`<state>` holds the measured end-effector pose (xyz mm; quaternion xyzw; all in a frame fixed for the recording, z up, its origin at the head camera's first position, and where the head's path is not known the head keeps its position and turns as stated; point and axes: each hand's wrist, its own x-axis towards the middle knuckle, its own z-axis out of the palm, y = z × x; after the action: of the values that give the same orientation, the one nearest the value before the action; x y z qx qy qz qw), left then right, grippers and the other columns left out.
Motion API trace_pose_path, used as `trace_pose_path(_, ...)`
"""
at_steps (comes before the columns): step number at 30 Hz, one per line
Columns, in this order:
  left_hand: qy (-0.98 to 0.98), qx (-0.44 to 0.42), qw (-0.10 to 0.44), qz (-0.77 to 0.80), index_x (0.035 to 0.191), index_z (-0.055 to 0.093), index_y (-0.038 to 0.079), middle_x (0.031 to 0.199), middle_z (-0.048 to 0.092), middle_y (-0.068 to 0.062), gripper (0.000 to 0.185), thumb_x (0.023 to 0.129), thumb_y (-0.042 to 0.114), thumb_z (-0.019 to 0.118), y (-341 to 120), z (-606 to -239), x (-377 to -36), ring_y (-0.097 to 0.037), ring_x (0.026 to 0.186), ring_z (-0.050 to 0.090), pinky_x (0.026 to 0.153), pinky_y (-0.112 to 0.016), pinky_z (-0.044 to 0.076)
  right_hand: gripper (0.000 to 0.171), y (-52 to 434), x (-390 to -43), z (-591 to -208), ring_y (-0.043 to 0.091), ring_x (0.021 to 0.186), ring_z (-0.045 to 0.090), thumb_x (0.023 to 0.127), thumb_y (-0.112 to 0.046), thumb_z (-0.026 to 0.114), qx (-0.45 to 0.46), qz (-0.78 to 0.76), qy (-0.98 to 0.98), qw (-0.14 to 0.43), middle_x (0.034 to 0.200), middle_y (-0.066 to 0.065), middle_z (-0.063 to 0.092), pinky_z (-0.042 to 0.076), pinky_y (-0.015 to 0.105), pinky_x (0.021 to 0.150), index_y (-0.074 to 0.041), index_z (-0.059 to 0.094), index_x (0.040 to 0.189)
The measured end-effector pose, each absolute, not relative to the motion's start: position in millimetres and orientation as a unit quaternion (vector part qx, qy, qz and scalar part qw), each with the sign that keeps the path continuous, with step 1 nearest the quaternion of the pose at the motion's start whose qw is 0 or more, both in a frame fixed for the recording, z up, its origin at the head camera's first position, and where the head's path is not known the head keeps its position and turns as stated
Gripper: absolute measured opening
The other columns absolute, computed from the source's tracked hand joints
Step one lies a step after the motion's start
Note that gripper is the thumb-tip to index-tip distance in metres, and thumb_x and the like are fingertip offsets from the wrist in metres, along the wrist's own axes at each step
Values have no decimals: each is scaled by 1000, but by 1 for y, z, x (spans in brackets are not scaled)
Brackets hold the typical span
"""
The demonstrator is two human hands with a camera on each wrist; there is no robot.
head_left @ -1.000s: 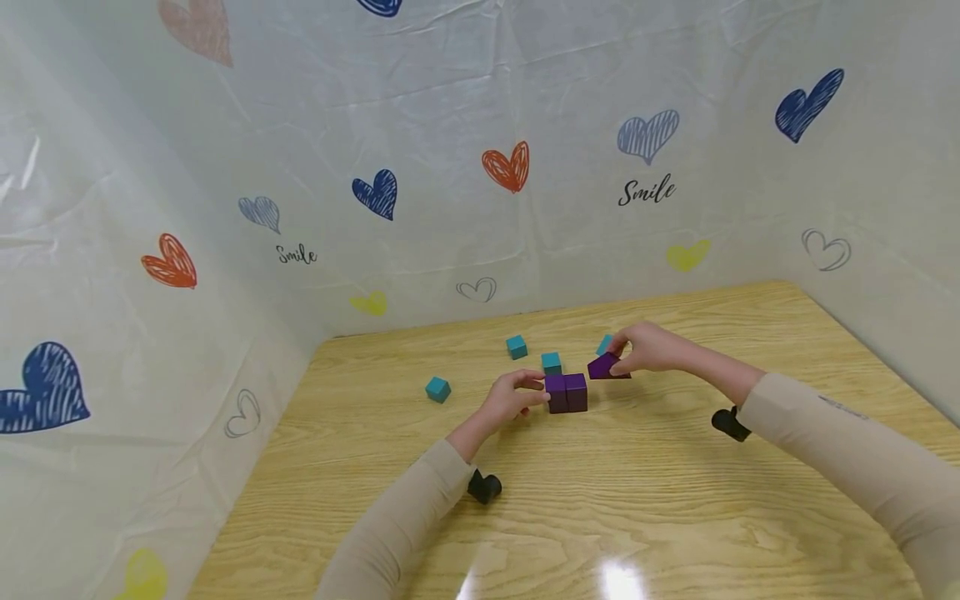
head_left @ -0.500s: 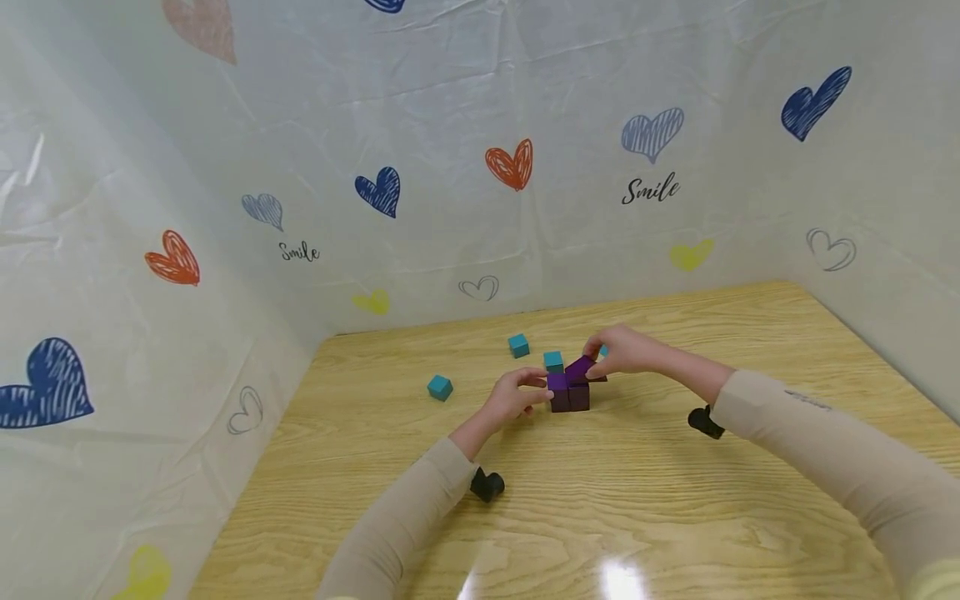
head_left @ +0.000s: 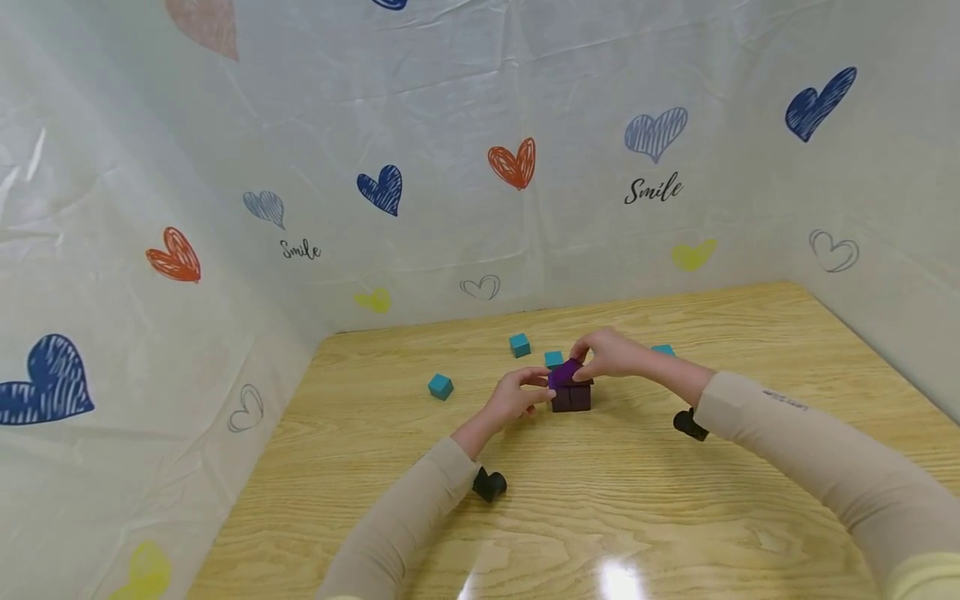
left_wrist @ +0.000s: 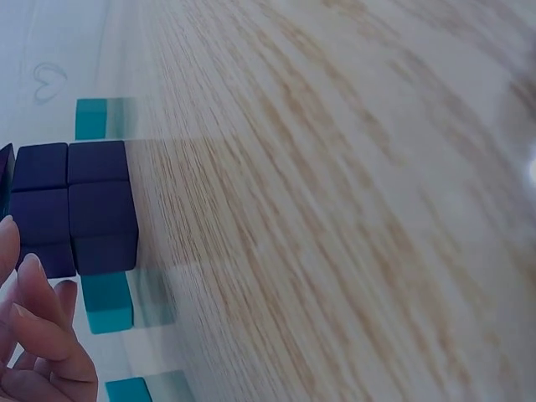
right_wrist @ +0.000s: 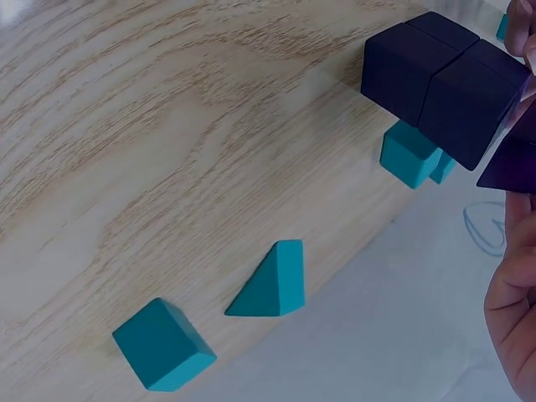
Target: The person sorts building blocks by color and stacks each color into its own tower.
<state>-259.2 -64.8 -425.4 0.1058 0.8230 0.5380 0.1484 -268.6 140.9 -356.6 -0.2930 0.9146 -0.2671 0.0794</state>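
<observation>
Several dark purple cubes form a compact stack, two side by side, on the wooden table. My right hand pinches a purple wedge-shaped block between thumb and fingers, right over the stack's top. In the right wrist view this wedge lies at the edge, close beside the upper cubes. My left hand is at the stack's left side, loosely bent fingertips at the upper left cube. The left wrist view has these fingers beside the cubes, with a sliver of the wedge at the border.
Teal cubes lie around the stack: one at left, one at the back, one just behind the purple cubes. A teal wedge and another teal cube lie to the right. White heart-printed sheeting surrounds the table.
My right hand has carried the purple wedge leftward from beside the stack to over its top. A teal piece behind that arm has come into view. My left hand stays in place.
</observation>
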Motion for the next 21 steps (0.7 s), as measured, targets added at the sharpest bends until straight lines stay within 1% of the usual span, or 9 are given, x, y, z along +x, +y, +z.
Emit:
trace_pose_path(2, 823, 104, 147, 539, 121, 58, 10, 112, 61, -12, 39, 84, 16, 67, -65, -425, -259, -20, 70, 56, 55, -27, 47, 25, 139, -269, -357, 16, 78, 57, 77, -17, 71, -294, -266, 914, 84, 86, 6, 66, 43, 27, 64, 1, 67, 94)
trace_pose_path(4, 823, 105, 147, 539, 122, 57, 8, 113, 61, -14, 39, 84, 14, 66, -64, -418, -254, -27, 73, 57, 57, -31, 49, 24, 138, -269, -358, 16, 78, 57, 77, -16, 71, -294, -268, 913, 87, 86, 6, 66, 44, 27, 64, 1, 67, 94)
trace_pose_path(7, 822, 110, 147, 538, 123, 56, 4, 114, 59, -19, 39, 86, 10, 64, -63, -403, -244, -37, 82, 58, 63, -38, 50, 24, 137, -269, -358, 16, 78, 56, 77, -16, 71, -292, -268, 914, 88, 86, 5, 66, 44, 26, 64, 1, 67, 94)
trace_pose_path(9, 823, 113, 150, 536, 124, 54, 2, 116, 58, -21, 39, 87, 8, 62, -62, -393, -236, -42, 90, 56, 67, -42, 51, 24, 136, -270, -359, 16, 79, 57, 77, -16, 71, -293, -267, 914, 88, 87, 5, 66, 45, 27, 65, 0, 67, 95)
trace_pose_path(14, 825, 116, 151, 532, 125, 53, 2, 117, 57, -21, 38, 88, 9, 60, -62, -386, -231, -43, 94, 55, 70, -43, 50, 24, 133, -270, -360, 19, 81, 58, 78, -14, 71, -297, -272, 911, 88, 88, 7, 66, 47, 29, 67, 2, 66, 96)
trace_pose_path(21, 826, 114, 149, 531, 124, 54, 2, 117, 58, -21, 38, 88, 9, 61, -62, -388, -233, -41, 93, 56, 70, -43, 51, 27, 133, -270, -360, 21, 85, 59, 78, -15, 71, -294, -273, 911, 92, 90, 9, 66, 48, 32, 70, 2, 66, 98)
